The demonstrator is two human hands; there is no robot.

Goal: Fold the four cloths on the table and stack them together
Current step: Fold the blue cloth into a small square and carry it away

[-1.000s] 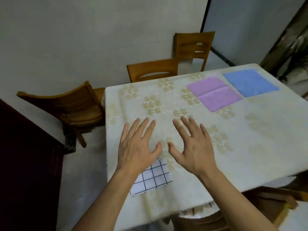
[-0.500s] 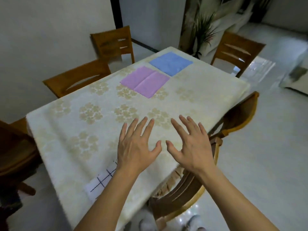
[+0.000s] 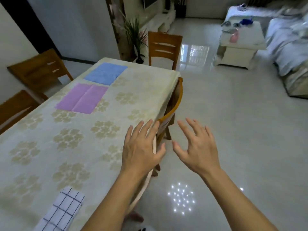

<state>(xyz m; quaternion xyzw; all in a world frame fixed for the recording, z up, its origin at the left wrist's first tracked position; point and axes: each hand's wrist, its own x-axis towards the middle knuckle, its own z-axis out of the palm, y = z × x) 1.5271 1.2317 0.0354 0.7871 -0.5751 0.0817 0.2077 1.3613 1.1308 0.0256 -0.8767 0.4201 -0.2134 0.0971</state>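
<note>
Three cloths show on the table [image 3: 80,144], which wears a cream floral tablecloth. A blue cloth [image 3: 105,73] lies flat at the far end, and a purple cloth [image 3: 82,98] with fold creases lies flat just nearer. A white cloth with a dark grid [image 3: 60,212] lies at the near edge, partly cut off by the frame. My left hand [image 3: 141,147] hovers with spread fingers over the table's right edge, holding nothing. My right hand [image 3: 195,147] hovers beside it over the floor, fingers spread and slightly bent, empty.
A wooden chair [image 3: 173,107] is tucked under the table's right side below my left hand. Another chair [image 3: 164,47] stands at the far end and two chairs [image 3: 38,72] at the left. Glossy tiled floor [image 3: 233,130] spreads to the right, with a sofa [image 3: 290,52] beyond.
The view has swung to the right, so the table and cloths sit further left in the frame. My hands keep their spread pose and now hang over the table's right edge and the floor.
</note>
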